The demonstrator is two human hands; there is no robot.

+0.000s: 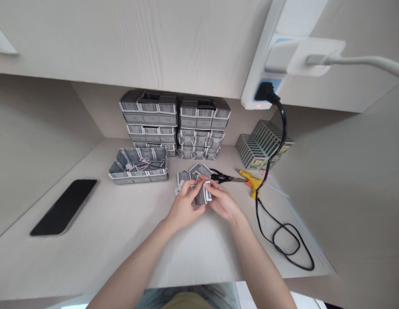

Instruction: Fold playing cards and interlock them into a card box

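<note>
Between my two hands is a playing card with a grey patterned back, which seems folded along its right edge. My left hand grips its left side, fingers over the top and thumb below. From the right, my right hand pinches the edge where a white strip shows. Just beyond my fingers lies a loose pile of cards, partly covered by my hands. Black-handled scissors rest right behind my right hand, blades pointing right.
An open box made of cards holds loose pieces at left. Stacked card boxes stand at the back. A yellow glue gun with a black cable lies right, below a power strip. A phone lies far left.
</note>
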